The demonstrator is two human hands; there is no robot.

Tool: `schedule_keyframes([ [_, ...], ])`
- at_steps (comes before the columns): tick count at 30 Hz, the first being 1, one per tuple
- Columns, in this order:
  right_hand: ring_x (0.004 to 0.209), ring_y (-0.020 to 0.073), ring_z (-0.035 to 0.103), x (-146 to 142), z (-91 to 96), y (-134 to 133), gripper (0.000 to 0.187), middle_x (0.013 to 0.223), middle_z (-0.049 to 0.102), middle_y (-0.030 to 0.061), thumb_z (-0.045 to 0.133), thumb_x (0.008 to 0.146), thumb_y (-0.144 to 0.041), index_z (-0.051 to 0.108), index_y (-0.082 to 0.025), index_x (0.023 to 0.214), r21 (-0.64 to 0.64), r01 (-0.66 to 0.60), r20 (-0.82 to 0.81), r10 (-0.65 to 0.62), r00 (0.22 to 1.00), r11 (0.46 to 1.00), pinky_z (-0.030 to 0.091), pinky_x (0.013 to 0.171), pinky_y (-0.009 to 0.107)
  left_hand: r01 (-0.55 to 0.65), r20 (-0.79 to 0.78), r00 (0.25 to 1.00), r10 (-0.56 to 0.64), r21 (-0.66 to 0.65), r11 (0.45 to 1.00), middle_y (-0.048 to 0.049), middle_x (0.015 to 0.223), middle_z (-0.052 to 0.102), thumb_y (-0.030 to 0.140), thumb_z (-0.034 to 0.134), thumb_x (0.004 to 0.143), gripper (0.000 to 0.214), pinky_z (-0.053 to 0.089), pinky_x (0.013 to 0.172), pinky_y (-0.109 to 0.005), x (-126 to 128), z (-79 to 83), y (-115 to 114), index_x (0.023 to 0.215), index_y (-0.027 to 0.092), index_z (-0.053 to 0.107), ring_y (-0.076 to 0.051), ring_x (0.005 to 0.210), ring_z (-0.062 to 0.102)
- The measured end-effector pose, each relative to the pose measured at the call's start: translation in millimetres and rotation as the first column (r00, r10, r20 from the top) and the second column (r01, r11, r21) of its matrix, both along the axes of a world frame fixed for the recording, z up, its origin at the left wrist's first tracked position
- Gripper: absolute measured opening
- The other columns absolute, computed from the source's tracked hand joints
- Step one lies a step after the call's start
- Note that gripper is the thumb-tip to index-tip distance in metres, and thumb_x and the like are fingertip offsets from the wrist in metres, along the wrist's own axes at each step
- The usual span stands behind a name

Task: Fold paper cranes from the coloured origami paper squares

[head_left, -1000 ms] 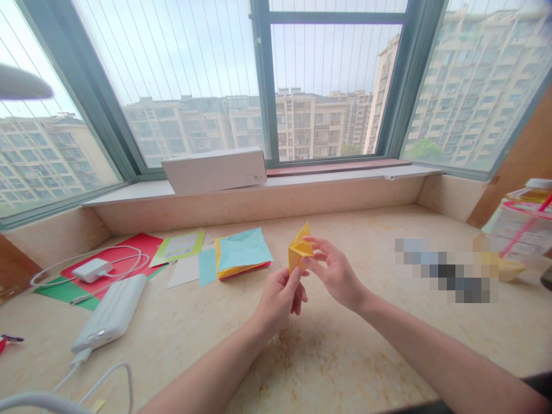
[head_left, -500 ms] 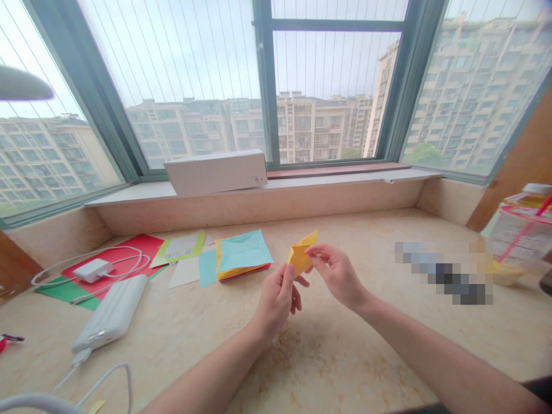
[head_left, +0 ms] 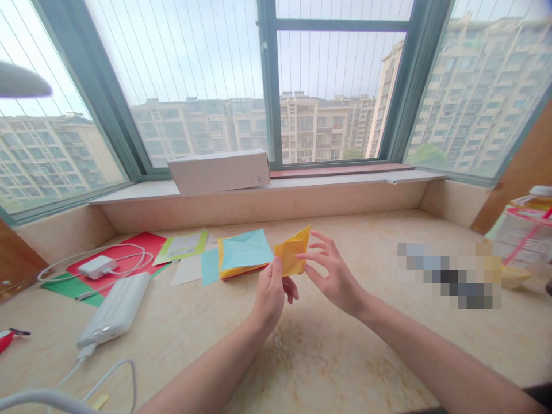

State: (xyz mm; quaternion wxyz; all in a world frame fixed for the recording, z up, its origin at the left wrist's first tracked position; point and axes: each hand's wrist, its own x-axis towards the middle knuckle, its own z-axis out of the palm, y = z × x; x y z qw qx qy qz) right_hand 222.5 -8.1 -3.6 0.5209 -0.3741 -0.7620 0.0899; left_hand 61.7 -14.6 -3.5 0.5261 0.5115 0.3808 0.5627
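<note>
A folded piece of yellow-orange paper (head_left: 291, 255) is held up above the marble counter (head_left: 328, 345). My left hand (head_left: 271, 294) pinches its lower left edge from below. My right hand (head_left: 331, 272) is at the paper's right side with fingers spread, its fingertips touching the paper's right edge. Just left of the hands lies a stack of coloured paper sheets (head_left: 242, 259) with a light blue sheet on top.
A white power bank (head_left: 115, 310) with a cable, a white charger (head_left: 97, 266) on red and green sheets, and a green card (head_left: 183, 244) lie at left. A white box (head_left: 219, 171) rests on the window sill. A clear container with pink trim (head_left: 528, 233) stands at far right.
The yellow paper has shifted left and opened flatter. My right hand has loosened from a pinch to spread fingers beside it. The left hand has kept its hold.
</note>
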Motion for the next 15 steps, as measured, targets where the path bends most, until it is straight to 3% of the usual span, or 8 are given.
schedule_keyframes([
  [3, 0.13, 0.0296, 0.043, 3.0, 3.5, -3.4, 0.026, 0.153, 0.029, 0.0073, 0.06, 0.088, -0.017, 0.071, -0.029, 0.108, 0.173, 0.09, 0.164, -0.119, 0.979, 0.981, 0.038, 0.104, 0.052, 0.009, -0.001, 1.0, -0.009, -0.022, 1.0, 0.0023, 0.048, 0.053, 0.068, 0.046, 0.085, 0.057, 0.036, 0.036, -0.02, 0.3, 1.2, -0.8, 0.088, 0.012, 0.058, -0.012, 0.038, 0.052],
  [9, 0.112, 0.025, 0.056, 5.4, 10.3, -7.9, 0.02, 0.129, 0.061, 0.0071, 0.06, 0.093, -0.024, 0.071, -0.031, 0.108, 0.247, -0.007, 0.423, -0.101, 0.9, 0.969, 0.032, 0.099, 0.048, 0.071, -0.001, 0.997, -0.071, -0.001, 0.997, -0.0002, 0.06, 0.058, 0.07, 0.043, 0.085, 0.058, 0.036, 0.035, -0.02, 1.4, -2.4, -0.7, 0.085, 0.013, 0.055, -0.013, 0.04, 0.057],
  [15, 0.09, 0.0201, 0.062, 7.5, 10.4, -7.5, 0.018, 0.097, 0.074, 0.0033, 0.055, 0.096, -0.022, 0.07, -0.027, 0.103, 0.211, -0.034, 0.358, -0.045, 0.933, 0.977, 0.036, 0.089, 0.04, 0.103, -0.012, 0.995, -0.103, 0.016, 0.995, 0.0018, 0.063, 0.056, 0.069, 0.045, 0.085, 0.054, 0.036, 0.035, -0.02, 3.3, -2.5, -2.4, 0.082, 0.015, 0.052, -0.012, 0.04, 0.057],
])
